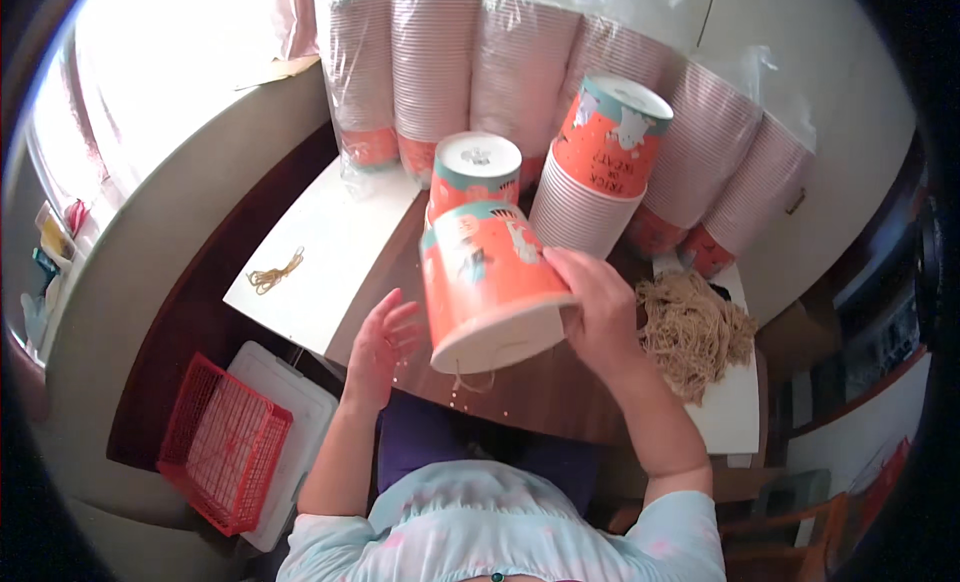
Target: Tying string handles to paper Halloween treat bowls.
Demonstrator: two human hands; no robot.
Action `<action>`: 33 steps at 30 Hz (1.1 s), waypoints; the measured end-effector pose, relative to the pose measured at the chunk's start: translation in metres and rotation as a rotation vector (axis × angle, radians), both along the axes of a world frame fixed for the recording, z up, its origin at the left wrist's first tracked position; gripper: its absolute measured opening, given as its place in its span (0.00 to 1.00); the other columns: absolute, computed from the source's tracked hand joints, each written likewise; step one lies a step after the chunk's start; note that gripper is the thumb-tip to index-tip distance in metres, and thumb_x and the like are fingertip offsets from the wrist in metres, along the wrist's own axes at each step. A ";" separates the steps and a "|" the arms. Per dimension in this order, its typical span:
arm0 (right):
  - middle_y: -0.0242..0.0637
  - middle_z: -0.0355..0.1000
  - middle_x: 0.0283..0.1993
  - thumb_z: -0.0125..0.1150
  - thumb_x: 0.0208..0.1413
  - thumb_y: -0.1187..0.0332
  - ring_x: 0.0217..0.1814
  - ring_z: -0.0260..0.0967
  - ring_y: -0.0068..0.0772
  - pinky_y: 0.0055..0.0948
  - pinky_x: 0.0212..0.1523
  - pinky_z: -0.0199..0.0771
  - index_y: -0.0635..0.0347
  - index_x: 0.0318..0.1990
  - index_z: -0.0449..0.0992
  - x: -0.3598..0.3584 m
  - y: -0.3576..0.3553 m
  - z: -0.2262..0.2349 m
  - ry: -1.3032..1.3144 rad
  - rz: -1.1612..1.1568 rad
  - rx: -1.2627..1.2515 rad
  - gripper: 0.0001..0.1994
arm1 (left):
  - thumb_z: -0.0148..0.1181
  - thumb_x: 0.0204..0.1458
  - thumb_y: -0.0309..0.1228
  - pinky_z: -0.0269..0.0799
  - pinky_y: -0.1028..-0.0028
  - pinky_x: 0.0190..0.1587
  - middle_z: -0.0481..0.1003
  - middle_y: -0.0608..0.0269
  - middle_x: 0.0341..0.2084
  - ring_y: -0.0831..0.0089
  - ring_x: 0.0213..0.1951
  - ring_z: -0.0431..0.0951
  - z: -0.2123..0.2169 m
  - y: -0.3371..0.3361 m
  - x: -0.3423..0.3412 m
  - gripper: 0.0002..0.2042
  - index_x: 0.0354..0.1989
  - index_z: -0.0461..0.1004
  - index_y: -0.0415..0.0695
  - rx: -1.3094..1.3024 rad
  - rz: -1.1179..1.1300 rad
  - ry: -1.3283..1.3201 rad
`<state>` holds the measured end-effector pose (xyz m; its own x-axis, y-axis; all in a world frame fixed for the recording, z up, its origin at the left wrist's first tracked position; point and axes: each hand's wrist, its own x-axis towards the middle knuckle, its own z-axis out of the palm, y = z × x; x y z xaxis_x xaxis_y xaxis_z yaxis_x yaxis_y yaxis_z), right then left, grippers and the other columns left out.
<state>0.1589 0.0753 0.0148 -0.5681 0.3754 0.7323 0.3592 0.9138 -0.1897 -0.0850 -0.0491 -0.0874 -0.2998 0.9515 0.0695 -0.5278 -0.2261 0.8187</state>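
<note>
My right hand grips an orange and teal printed paper bucket by its right side, near the rim. The bucket is tilted, its white mouth facing down and toward me. A thin tan string loop hangs below the rim. On the bucket's other side my left hand is open, fingers spread, apparently just clear of it. Right behind is another upside-down bucket, partly hidden. To its right rises a nested stack of upside-down buckets, white rims below and a printed side on top.
Several plastic-wrapped bucket stacks line the back of the table. A tangled heap of tan string lies at the right, a small string bundle on the white surface at left. A red plastic basket sits on a white lid at lower left.
</note>
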 end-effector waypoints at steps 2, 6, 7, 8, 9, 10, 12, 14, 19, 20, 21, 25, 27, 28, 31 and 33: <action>0.51 0.61 0.59 0.58 0.40 0.77 0.57 0.63 0.50 0.42 0.56 0.63 0.60 0.58 0.65 -0.007 -0.019 0.012 -0.055 0.159 0.040 0.30 | 0.54 0.48 0.60 0.56 0.63 0.61 0.61 0.54 0.59 0.64 0.58 0.64 0.019 0.007 -0.003 0.45 0.66 0.47 0.38 0.082 -0.041 0.187; 0.51 0.44 0.69 0.54 0.32 0.81 0.69 0.49 0.48 0.41 0.68 0.48 0.61 0.67 0.47 -0.019 -0.008 0.043 -0.092 0.388 -0.234 0.46 | 0.65 0.36 0.61 0.52 0.63 0.63 0.56 0.52 0.62 0.64 0.63 0.56 0.080 0.039 -0.021 0.55 0.66 0.45 0.39 0.276 0.053 0.455; 0.46 0.45 0.70 0.58 0.38 0.80 0.69 0.49 0.42 0.38 0.68 0.49 0.63 0.68 0.43 -0.020 0.011 0.048 -0.044 0.454 -0.319 0.45 | 0.67 0.37 0.58 0.53 0.63 0.63 0.55 0.52 0.62 0.63 0.64 0.55 0.092 0.054 -0.028 0.54 0.67 0.44 0.39 0.344 0.056 0.511; 0.45 0.46 0.69 0.59 0.43 0.77 0.68 0.50 0.40 0.36 0.67 0.50 0.64 0.68 0.42 -0.033 0.025 0.051 0.157 0.580 -0.517 0.44 | 0.68 0.38 0.56 0.53 0.63 0.63 0.54 0.51 0.63 0.63 0.64 0.54 0.100 0.069 -0.036 0.54 0.67 0.43 0.40 0.402 0.066 0.567; 0.45 0.47 0.69 0.61 0.47 0.74 0.68 0.51 0.38 0.34 0.66 0.52 0.65 0.68 0.42 -0.047 0.037 0.054 0.360 0.705 -0.715 0.42 | 0.69 0.38 0.51 0.54 0.62 0.63 0.53 0.49 0.63 0.62 0.64 0.54 0.109 0.088 -0.047 0.54 0.68 0.40 0.40 0.446 0.114 0.680; 0.46 0.49 0.68 0.61 0.50 0.70 0.67 0.52 0.36 0.33 0.65 0.53 0.66 0.68 0.41 -0.056 0.055 0.056 0.358 0.667 -0.794 0.42 | 0.71 0.39 0.47 0.54 0.61 0.63 0.53 0.48 0.63 0.61 0.64 0.53 0.114 0.110 -0.056 0.54 0.68 0.38 0.41 0.491 0.157 0.792; 0.50 0.52 0.65 0.59 0.54 0.64 0.66 0.54 0.38 0.33 0.64 0.54 0.69 0.67 0.42 -0.072 0.075 0.059 0.343 0.521 -0.804 0.40 | 0.71 0.40 0.42 0.51 0.61 0.64 0.52 0.46 0.63 0.60 0.66 0.51 0.121 0.143 -0.052 0.55 0.68 0.33 0.42 0.527 0.146 0.742; 0.51 0.53 0.65 0.60 0.54 0.64 0.66 0.53 0.40 0.34 0.65 0.53 0.70 0.66 0.42 -0.085 0.116 0.027 0.355 0.465 -0.692 0.40 | 0.75 0.34 0.42 0.50 0.62 0.65 0.50 0.46 0.64 0.59 0.66 0.50 0.101 0.188 -0.064 0.60 0.68 0.31 0.42 0.468 0.150 0.812; 0.58 0.52 0.65 0.63 0.52 0.60 0.68 0.50 0.45 0.35 0.66 0.51 0.72 0.65 0.44 -0.110 0.164 -0.059 0.378 0.251 -0.632 0.42 | 0.78 0.27 0.43 0.52 0.65 0.64 0.57 0.49 0.60 0.63 0.63 0.55 0.029 0.247 -0.063 0.59 0.66 0.41 0.38 0.351 0.216 0.859; 0.59 0.52 0.65 0.63 0.51 0.60 0.68 0.51 0.46 0.35 0.66 0.51 0.72 0.65 0.43 -0.107 0.167 -0.072 0.356 0.181 -0.643 0.42 | 0.78 0.28 0.43 0.53 0.65 0.64 0.58 0.49 0.59 0.63 0.63 0.56 0.021 0.246 -0.057 0.58 0.66 0.42 0.38 0.351 0.176 0.825; 0.60 0.53 0.65 0.63 0.51 0.60 0.68 0.52 0.47 0.36 0.65 0.53 0.72 0.66 0.41 -0.105 0.165 -0.079 0.324 0.147 -0.684 0.44 | 0.78 0.28 0.42 0.55 0.65 0.63 0.58 0.49 0.59 0.63 0.62 0.58 0.015 0.244 -0.053 0.57 0.65 0.43 0.38 0.356 0.142 0.794; 0.60 0.61 0.59 0.63 0.48 0.56 0.62 0.60 0.53 0.38 0.62 0.59 0.71 0.63 0.50 -0.088 0.163 -0.080 0.036 -0.022 -0.772 0.41 | 0.77 0.31 0.40 0.58 0.66 0.61 0.61 0.51 0.57 0.64 0.60 0.61 0.009 0.233 -0.047 0.52 0.64 0.48 0.39 0.247 0.078 0.753; 0.55 0.66 0.55 0.62 0.48 0.59 0.57 0.65 0.52 0.40 0.58 0.63 0.68 0.59 0.61 -0.077 0.146 -0.055 -0.155 -0.076 -0.786 0.33 | 0.76 0.32 0.39 0.59 0.65 0.60 0.62 0.52 0.57 0.66 0.60 0.61 0.002 0.227 -0.047 0.52 0.64 0.48 0.40 0.229 0.129 0.753; 0.53 0.67 0.53 0.63 0.47 0.60 0.54 0.66 0.52 0.41 0.56 0.64 0.66 0.57 0.64 -0.070 0.130 -0.032 -0.030 -0.142 -0.499 0.30 | 0.75 0.33 0.39 0.58 0.62 0.61 0.61 0.49 0.57 0.60 0.60 0.61 -0.002 0.225 -0.052 0.50 0.64 0.48 0.39 0.231 0.199 0.840; 0.47 0.68 0.48 0.68 0.43 0.63 0.48 0.65 0.48 0.40 0.49 0.66 0.62 0.49 0.70 -0.018 0.110 0.047 0.195 -0.400 0.352 0.25 | 0.73 0.35 0.37 0.56 0.57 0.61 0.60 0.44 0.58 0.51 0.59 0.60 0.007 0.202 -0.036 0.49 0.64 0.47 0.38 0.117 0.686 1.243; 0.46 0.66 0.51 0.70 0.40 0.61 0.52 0.63 0.47 0.41 0.51 0.65 0.62 0.49 0.70 0.003 0.108 0.093 0.177 -0.626 0.515 0.27 | 0.69 0.37 0.36 0.55 0.54 0.60 0.58 0.42 0.58 0.46 0.58 0.59 0.039 0.184 -0.002 0.45 0.63 0.50 0.37 0.319 0.845 1.374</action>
